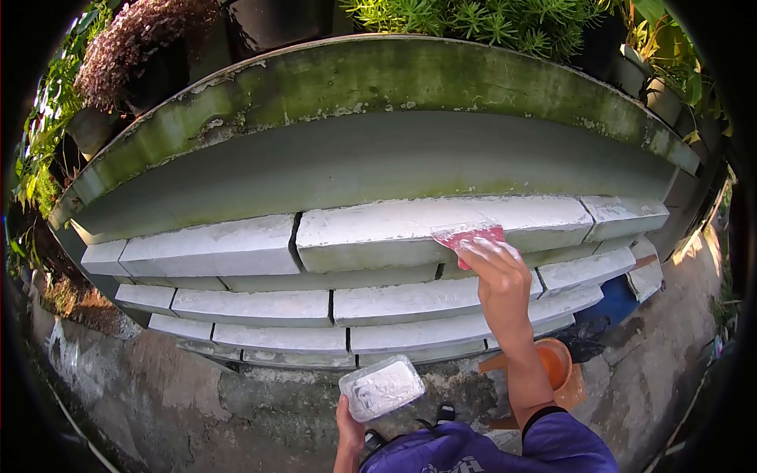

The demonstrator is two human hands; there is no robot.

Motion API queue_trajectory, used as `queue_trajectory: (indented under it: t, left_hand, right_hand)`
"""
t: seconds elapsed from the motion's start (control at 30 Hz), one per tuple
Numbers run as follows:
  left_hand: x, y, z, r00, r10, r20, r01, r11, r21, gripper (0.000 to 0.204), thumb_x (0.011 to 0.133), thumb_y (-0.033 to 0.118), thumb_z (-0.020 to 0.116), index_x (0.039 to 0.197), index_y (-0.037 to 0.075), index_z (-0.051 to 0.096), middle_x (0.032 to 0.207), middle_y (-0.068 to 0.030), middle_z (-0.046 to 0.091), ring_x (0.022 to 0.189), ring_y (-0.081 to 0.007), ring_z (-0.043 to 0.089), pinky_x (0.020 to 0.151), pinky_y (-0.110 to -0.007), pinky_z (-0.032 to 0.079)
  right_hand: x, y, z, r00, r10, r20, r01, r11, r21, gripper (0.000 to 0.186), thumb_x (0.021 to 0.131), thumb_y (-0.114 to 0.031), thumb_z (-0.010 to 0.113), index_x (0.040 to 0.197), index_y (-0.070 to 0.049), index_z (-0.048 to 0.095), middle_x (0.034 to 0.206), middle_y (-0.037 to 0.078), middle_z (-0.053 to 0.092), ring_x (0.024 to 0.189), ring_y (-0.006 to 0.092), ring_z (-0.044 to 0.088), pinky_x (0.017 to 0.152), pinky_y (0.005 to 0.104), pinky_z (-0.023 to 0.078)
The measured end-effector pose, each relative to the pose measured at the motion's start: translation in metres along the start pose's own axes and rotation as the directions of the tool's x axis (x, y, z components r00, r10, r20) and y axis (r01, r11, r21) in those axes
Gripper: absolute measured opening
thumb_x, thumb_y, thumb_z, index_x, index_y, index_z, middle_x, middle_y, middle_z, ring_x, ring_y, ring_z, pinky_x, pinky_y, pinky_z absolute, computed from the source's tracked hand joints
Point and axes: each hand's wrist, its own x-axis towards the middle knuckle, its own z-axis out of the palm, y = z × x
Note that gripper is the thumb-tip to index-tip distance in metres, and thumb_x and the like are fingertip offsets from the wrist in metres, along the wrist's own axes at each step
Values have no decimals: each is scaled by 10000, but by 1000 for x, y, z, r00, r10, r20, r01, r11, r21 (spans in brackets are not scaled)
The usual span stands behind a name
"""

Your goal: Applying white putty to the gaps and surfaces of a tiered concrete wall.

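Note:
My right hand (pixel 497 264) grips a pink putty scraper (pixel 467 233), its white-smeared blade on the top course of pale blocks (pixel 371 221), on the long middle block. White paste coats much of that block's top, and some is on my fingers. Low in the view, my left hand (pixel 347 422) holds a shallow rectangular tray (pixel 382 385) of white paste by its left side, the fingers partly hidden under it. Lower rows of blocks (pixel 410 299) step down toward me, with dark gaps between some of them.
A curved, mossy ledge (pixel 371 75) carrying potted plants (pixel 457 20) runs above the blocks. An orange bucket (pixel 552 364) sits on a wooden stool (pixel 574 390) by my right arm. A dark plastic bag (pixel 583 335) and blue sheet (pixel 601 301) lie at the right, over stained concrete (pixel 150 378).

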Motion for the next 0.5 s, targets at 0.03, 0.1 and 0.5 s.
queue_trajectory:
  t: [0.03,0.1,0.5]
  left_hand:
    - [0,0,2,1000,5,-10,-5,1000,-22,584,1049,484,418,1423,43,501,1383,-86,599,1279,-239,569,1095,-406,418]
    - [2,-1,7,1000,-4,-7,4,999,-33,589,1048,473,433,1424,23,494,1389,-97,591,1281,-238,567,1105,-400,412]
    - [5,-11,19,1000,-12,-22,12,1000,-9,604,1041,483,441,1425,19,495,1400,-102,582,1293,-245,557,1119,-407,394]
  right_hand:
    - [1,3,2,1000,4,-1,-4,1000,1,394,721,128,619,1032,-60,769,1022,106,759,1018,300,701,869,413,542]
    - [9,11,4,996,46,-79,-43,998,41,392,724,126,623,1034,-64,769,1029,101,757,1024,295,699,856,405,544]
    - [-19,28,-11,996,40,-74,-39,999,15,351,730,105,635,1018,-47,763,1021,105,754,1020,296,696,896,422,533]
